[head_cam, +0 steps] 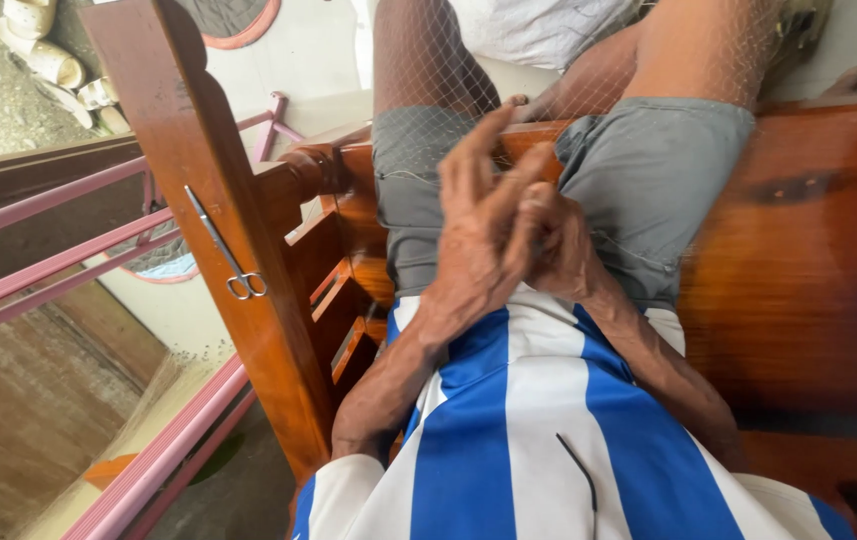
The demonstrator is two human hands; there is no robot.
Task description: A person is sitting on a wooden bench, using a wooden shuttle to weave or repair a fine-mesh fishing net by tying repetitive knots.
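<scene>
Over the lap, both hands [513,235] seemingly pinch fine netting [428,120] between fingers [478,150].

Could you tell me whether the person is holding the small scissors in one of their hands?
No: the scissors lie on the wooden armrest, apart from both hands, which are together over the fine netting on the lap.

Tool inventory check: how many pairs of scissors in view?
1. The scissors lie on the wooden armrest, apart from the left hand and right hand working the net over the lap. More may be hidden.
</scene>
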